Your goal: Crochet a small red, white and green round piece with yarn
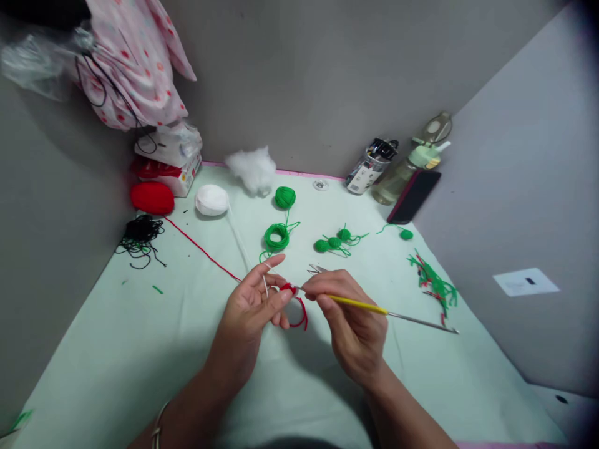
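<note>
My left hand (256,299) pinches a small red crochet piece (289,288) between thumb and fingers, with white yarn (264,284) looped over the raised index finger. A red yarn tail (305,315) curls below the piece. In my right hand (350,324) is a crochet hook (358,304) with a yellow grip, its tip at the red piece and its other metal end pointing right. Red yarn runs from the red ball (152,198) to my left hand, and white yarn comes from the white ball (212,200). Scissors (317,269) lie partly hidden behind my right hand.
At the back are stuffing (253,169), a green yarn ball (285,197) and a green coil (276,237). Small green crocheted balls (334,243) lie right of centre. A phone (414,196), bottle (397,178) and pen holder (369,167) stand back right; yarn scraps (435,284) lie right, black yarn (141,234) left.
</note>
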`<control>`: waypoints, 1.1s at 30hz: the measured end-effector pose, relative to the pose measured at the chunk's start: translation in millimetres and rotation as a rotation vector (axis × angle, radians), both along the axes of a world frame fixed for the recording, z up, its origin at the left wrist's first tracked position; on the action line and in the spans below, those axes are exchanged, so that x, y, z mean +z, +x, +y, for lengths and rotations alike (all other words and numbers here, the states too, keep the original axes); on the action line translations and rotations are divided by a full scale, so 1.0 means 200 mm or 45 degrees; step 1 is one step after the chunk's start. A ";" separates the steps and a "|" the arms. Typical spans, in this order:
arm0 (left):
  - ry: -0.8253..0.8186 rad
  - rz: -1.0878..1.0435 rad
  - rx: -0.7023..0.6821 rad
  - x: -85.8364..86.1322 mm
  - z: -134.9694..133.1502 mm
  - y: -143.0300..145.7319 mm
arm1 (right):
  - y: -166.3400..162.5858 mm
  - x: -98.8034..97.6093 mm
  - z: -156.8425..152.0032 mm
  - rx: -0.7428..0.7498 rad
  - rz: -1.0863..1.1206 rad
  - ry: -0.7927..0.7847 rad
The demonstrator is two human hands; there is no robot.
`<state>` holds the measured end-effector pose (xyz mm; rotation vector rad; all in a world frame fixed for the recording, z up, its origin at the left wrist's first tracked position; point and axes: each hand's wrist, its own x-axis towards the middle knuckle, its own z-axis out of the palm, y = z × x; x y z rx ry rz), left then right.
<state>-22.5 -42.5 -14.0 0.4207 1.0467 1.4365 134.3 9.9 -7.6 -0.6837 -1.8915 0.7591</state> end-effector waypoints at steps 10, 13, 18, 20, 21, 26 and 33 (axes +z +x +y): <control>0.016 -0.072 -0.032 -0.01 0.01 0.01 | 0.00 -0.04 -0.02 0.001 -0.284 0.468; -0.076 -0.295 -0.118 0.01 0.01 -0.01 | 0.00 -0.05 -0.01 0.005 -0.132 0.275; -0.072 -0.301 -0.097 0.03 0.01 -0.02 | -0.01 -0.03 0.02 0.075 0.368 -0.462; -0.023 -0.246 -0.102 0.02 0.01 -0.01 | -0.02 -0.03 0.03 0.142 0.371 -0.538; 0.002 -0.224 -0.106 0.02 0.01 -0.01 | -0.03 -0.03 0.04 0.145 0.340 -0.542; 0.029 -0.119 -0.066 0.00 0.00 0.01 | -0.04 -0.04 0.01 0.045 0.219 -0.443; -0.126 -0.435 -0.086 0.02 0.03 -0.01 | -0.01 -0.05 0.00 -0.029 0.059 -0.032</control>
